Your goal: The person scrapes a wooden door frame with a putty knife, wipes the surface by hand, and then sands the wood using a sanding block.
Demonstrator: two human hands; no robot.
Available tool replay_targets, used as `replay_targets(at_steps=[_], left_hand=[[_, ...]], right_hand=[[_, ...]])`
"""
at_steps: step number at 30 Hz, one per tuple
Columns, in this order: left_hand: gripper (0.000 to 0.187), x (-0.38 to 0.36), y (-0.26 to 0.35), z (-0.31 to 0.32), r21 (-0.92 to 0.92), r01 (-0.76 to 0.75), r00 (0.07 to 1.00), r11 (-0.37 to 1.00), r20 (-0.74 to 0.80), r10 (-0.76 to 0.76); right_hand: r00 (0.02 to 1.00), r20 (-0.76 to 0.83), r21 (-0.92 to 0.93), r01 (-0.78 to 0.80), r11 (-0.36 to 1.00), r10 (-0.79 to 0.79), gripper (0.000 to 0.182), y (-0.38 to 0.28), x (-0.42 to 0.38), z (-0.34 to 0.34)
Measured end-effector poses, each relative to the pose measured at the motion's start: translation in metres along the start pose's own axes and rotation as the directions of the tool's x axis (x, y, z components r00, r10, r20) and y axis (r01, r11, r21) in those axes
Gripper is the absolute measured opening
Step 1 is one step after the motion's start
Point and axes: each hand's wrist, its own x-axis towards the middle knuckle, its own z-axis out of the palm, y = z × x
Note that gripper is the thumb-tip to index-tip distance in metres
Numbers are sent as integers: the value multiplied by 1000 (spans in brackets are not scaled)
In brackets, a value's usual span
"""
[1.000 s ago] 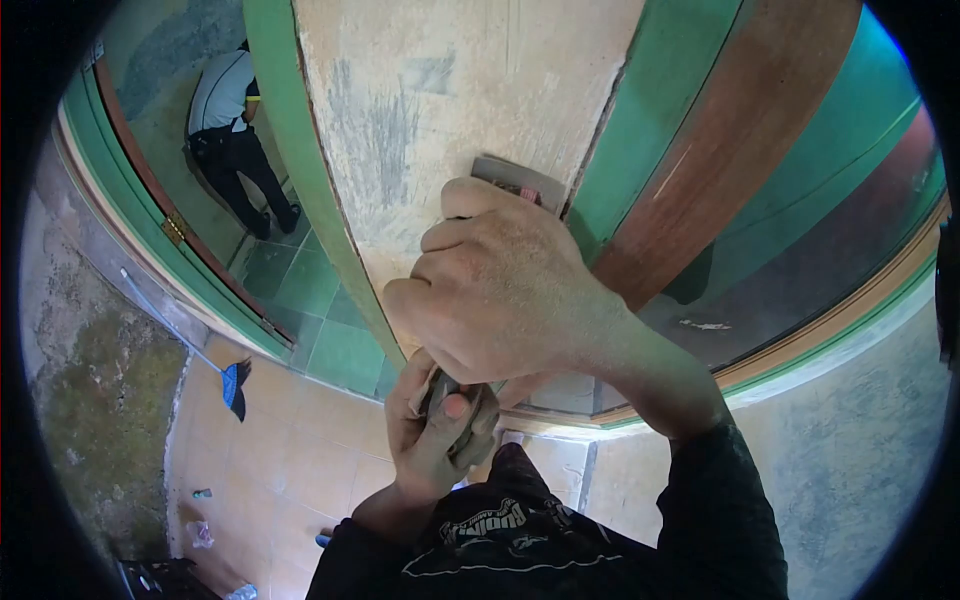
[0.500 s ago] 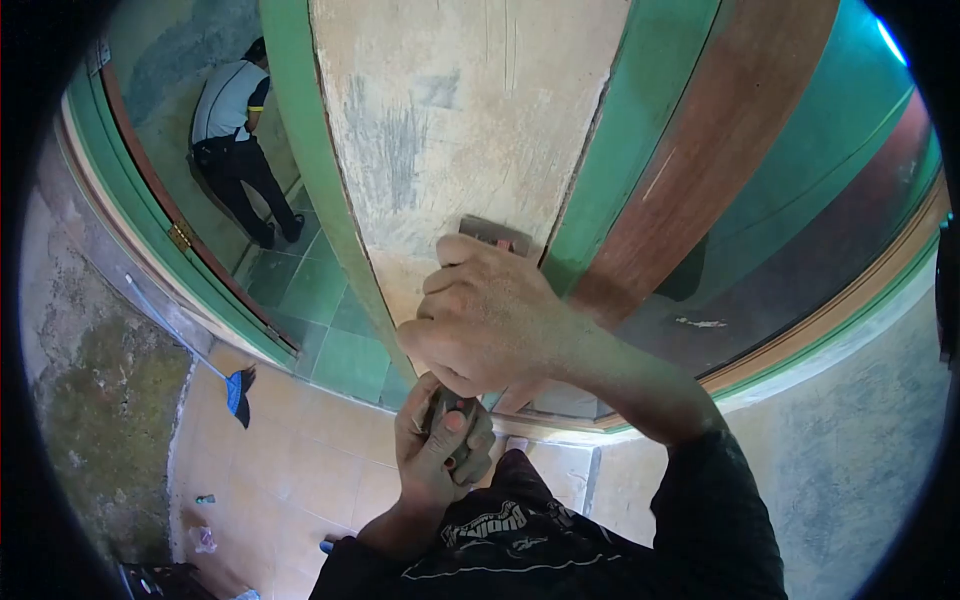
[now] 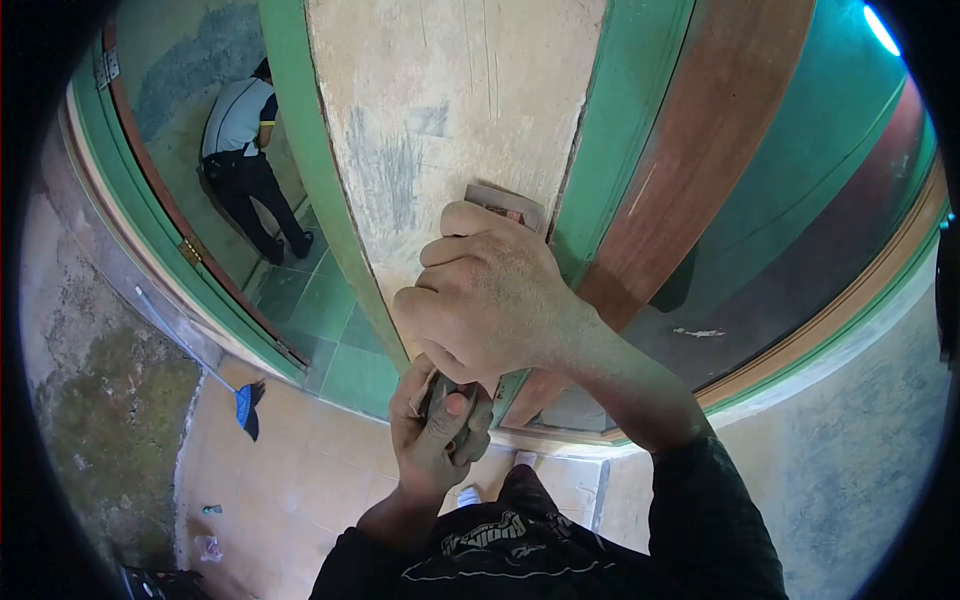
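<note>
Jutting beyond the right hand (image 3: 487,292): scraper (image 3: 512,206).

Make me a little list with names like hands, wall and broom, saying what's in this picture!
Right hand: closed around a flat-bladed tool, handle hidden
Left hand: holding a dark thing, mostly covered, can't tell what
Wall: pale, with grey smudges, between green strips
Broom: blue head, at the left
Other person: seen through the doorway, light top, dark trousers

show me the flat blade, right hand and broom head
flat blade (image 3: 507,202), head view: strip beyond the knuckles
right hand (image 3: 490,288), head view: back of hand
broom head (image 3: 244,406), head view: blue part
</note>
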Motion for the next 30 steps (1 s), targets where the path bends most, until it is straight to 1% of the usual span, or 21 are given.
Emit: replay_targets(at_steps=[2,4,5,7,8,10,11,13,15,17,19,20,21,22,24,25,26,27,28,29,30], left_hand=[[39,3,-2,2,28,-24,1000,999,7,24],[43,-1,-5,4,-3,2,1000,1000,-23,-2],[46,-3,-6,4,-17,19,999,1000,-44,-20],[51,-14,-1,3,35,27,998,999,-57,-25],[51,-16,8,6,16,66,997,998,-52,-65],[50,-15,17,-3,9,157,988,988,-10,-157],[50,-16,11,-11,5,160,987,987,-18,-160],[51,-13,2,-19,37,147,989,988,1,-148],[51,-11,4,-18,88,145,989,986,9,-146],[51,-1,10,-14,177,69,989,982,118,-91],[50,3,19,-6,198,72,985,978,142,-101],[51,1,18,-5,166,84,986,983,130,-106],[51,-1,16,-4,134,93,986,987,123,-109],[52,-8,9,-1,104,98,993,990,53,-104],[50,-11,5,1,31,113,993,993,15,-114],[49,-10,7,3,21,111,994,994,5,-112],[49,-7,12,4,21,115,993,993,2,-115],[48,-1,18,6,-2,99,994,995,46,-99],[47,1,22,7,-27,85,993,996,89,-82],[47,-2,18,9,-27,92,992,995,88,-90],[44,-7,11,14,7,71,997,997,-6,-70]], right_hand=[[999,-39,-37,-4,999,3,14,2,0,3],[994,75,-11,84,996,-83,16,-3,1,5],[994,71,-12,82,997,-81,16,-1,0,4],[982,162,48,93,995,-99,18,2,-2,1],[983,158,55,86,995,-94,18,3,-1,2],[999,21,104,42,994,-44,19,0,-1,7],[999,25,112,41,993,-44,19,-3,-3,11],[972,203,-59,133,989,-118,18,-4,-3,16],[966,234,-87,133,987,-110,18,0,-1,9],[956,275,-93,129,987,-100,17,1,5,-2],[998,26,-83,59,995,-58,16,4,11,-14],[1000,-1,-16,12,1000,-12,16,3,7,-8],[1000,-1,-25,11,1000,-11,16,2,3,-3],[997,69,-15,41,999,-40,16,0,-2,2],[978,202,-16,62,998,-58,15,-1,-2,0],[978,201,-16,63,998,-59,15,0,2,-6],[989,147,-13,29,1000,-26,16,3,8,-13],[995,95,-4,-12,1000,12,18,3,9,-16],[995,99,4,-22,1000,21,18,0,8,-13],[997,63,17,-53,998,51,18,-3,7,-10],[997,25,23,-78,997,77,18,-4,5,-8]])
